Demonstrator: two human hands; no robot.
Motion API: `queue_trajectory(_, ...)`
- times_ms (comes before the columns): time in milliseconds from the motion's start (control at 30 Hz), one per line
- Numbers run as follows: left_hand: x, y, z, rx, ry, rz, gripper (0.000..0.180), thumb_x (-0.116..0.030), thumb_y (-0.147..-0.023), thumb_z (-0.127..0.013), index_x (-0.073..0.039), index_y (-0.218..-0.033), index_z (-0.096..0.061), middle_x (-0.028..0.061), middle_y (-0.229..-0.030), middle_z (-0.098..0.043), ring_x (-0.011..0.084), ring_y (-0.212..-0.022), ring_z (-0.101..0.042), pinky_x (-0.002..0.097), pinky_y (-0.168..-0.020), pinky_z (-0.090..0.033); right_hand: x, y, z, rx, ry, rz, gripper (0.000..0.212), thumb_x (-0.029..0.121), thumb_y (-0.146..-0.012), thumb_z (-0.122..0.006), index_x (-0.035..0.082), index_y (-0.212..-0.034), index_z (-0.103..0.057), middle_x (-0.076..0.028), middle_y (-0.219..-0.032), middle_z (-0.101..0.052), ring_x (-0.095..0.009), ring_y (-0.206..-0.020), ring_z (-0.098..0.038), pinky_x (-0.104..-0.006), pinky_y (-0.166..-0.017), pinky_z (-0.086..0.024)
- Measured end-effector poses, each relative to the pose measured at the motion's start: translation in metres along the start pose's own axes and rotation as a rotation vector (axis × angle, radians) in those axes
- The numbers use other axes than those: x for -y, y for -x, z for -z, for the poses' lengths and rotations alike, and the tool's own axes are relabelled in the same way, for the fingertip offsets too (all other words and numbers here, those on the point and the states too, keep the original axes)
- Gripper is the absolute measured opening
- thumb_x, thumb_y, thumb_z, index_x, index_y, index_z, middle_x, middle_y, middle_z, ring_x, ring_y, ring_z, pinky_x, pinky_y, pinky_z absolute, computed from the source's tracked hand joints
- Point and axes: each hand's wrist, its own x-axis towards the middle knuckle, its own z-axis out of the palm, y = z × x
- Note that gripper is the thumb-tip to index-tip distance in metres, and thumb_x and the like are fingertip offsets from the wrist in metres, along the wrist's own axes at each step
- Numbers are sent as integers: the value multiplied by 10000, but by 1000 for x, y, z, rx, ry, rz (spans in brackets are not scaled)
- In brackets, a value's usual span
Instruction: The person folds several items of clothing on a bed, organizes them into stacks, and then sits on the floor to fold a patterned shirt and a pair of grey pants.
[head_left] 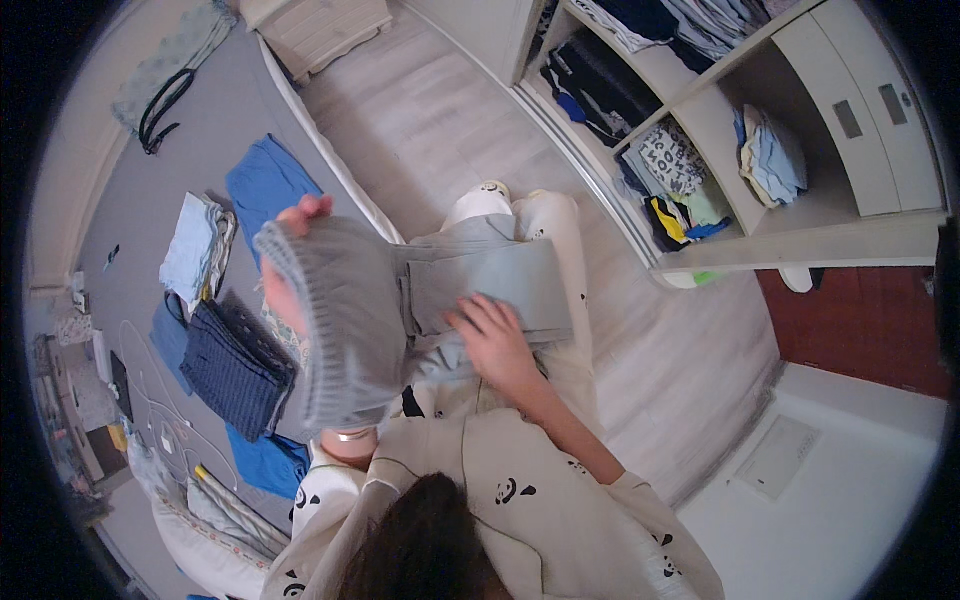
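Grey pants point(360, 310) with a gathered elastic waistband lie folded across my lap. My left hand point(283, 293) is behind the waistband end, holding it raised and bent over. Most of that palm is hidden by the cloth; fingertips show past its upper edge, and a bracelet point(350, 436) shows at the wrist. My right hand point(492, 342) rests on the flat folded leg part with its fingers spread, slightly blurred.
On the bed point(215, 105) to my left lie blue garments point(270, 175), a light folded stack point(195, 245), a dark folded garment point(235, 360) and a black strap point(163, 110). An open wardrobe point(710, 110) with folded clothes stands at the far right.
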Motion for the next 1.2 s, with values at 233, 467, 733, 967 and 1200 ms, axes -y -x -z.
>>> queue_trajectory(233,-1,-22,30,212,365,293,182,-185,-863,-463,-35,-830,-561,65,-913,-492,240,-1001,-442,401,-971,-327,-38,30,12,-106,121,6,493,48,-663,-541,193,-1134,-552,-51,-892,-483,-229,-880,-472,-344,-779,-376)
queue_trajectory(467,-5,-3,0,196,268,283,216,-217,-882,-433,-33,-906,-545,69,-963,-500,223,-1002,-448,360,-906,-363,-45,30,17,-180,278,-72,593,62,-565,-601,215,-1135,-549,-58,-971,-473,-217,-904,-476,-318,-722,-401)
queue_trajectory(733,122,93,-60,578,-1138,349,297,-133,-831,-468,-1,-1097,-474,166,-1053,-502,300,-1010,-458,357,-859,-353,-88,72,35,-220,-56,-504,473,-59,-661,-542,96,-1108,-540,-130,-1042,-501,-287,-950,-500,-348,-835,-411)
queue_trajectory(967,58,75,4,1001,-1287,122,415,-95,-743,-581,-57,-1143,-478,176,-1178,-421,369,-1115,-379,436,-949,-305,-120,69,54,-206,-923,-878,359,209,-762,-628,-17,-1018,-518,-133,-992,-529,-227,-920,-525,-275,-759,-427)
queue_trajectory(1200,6,78,75,493,-916,978,673,-74,-759,-653,-144,-1291,-248,132,-973,-486,107,-700,-554,213,-567,-446,-118,29,35,-210,-334,-596,383,268,-744,-641,-25,-952,-509,-177,-1011,-518,-331,-858,-521,-355,-776,-418)
